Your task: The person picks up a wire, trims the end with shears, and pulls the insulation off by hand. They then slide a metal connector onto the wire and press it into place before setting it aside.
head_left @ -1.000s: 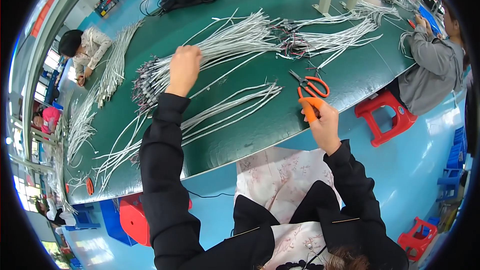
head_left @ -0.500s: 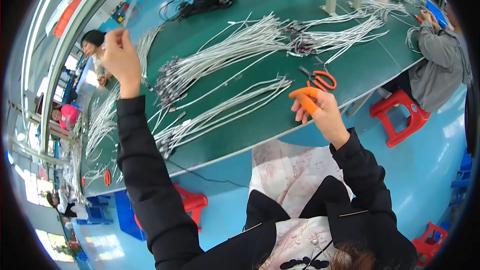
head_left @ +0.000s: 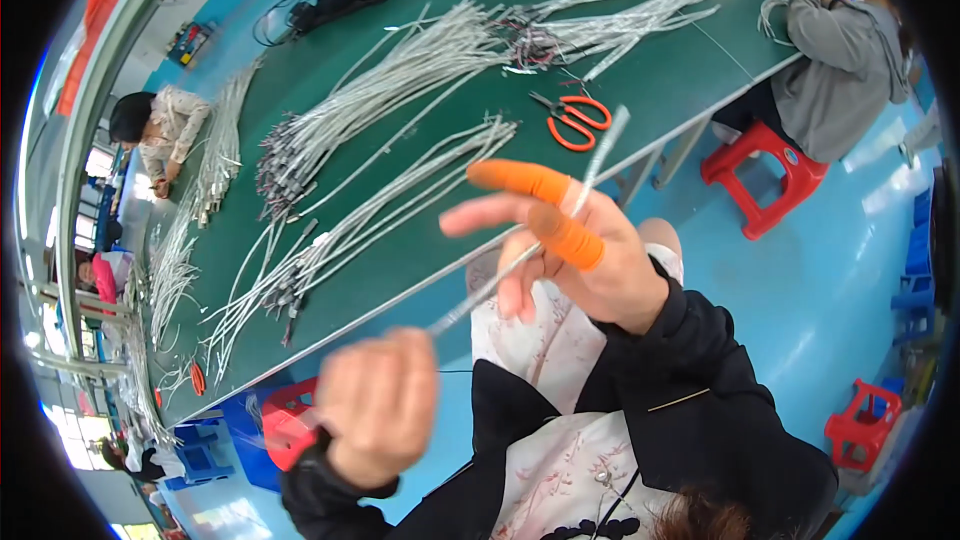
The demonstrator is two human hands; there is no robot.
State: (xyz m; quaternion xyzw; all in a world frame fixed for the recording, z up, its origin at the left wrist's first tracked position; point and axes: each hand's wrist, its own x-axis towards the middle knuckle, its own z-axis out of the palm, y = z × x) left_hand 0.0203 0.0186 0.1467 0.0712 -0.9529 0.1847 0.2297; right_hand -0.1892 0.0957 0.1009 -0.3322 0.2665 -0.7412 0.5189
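A thin white cable point(head_left: 485, 292) slants up from left to right between my hands, in front of my lap. My left hand point(head_left: 380, 405), smeared by motion, is closed around its lower left part. The cable crosses my right hand point(head_left: 600, 260) beneath the thumb, which rests over it; its upper end sticks out beyond the hand. Orange finger covers sit on the thumb and index finger, and the index finger reaches out to the left. On the green table, a small bundle of white cables point(head_left: 390, 195) lies near the edge. Orange-handled pliers point(head_left: 572, 122) lie behind my right hand.
A bigger cable bundle point(head_left: 385, 90) spreads across the green table point(head_left: 330, 315). Farther back lies a black strapped device point(head_left: 345, 0). One person in grey point(head_left: 840, 60) sits at the right beside a red stool point(head_left: 765, 175); another person point(head_left: 165, 130) works at the far left.
My left hand has come down from the upper left to my lap, and a cable now stretches between both hands. My right hand has moved left and nearer. The whole view has shifted.
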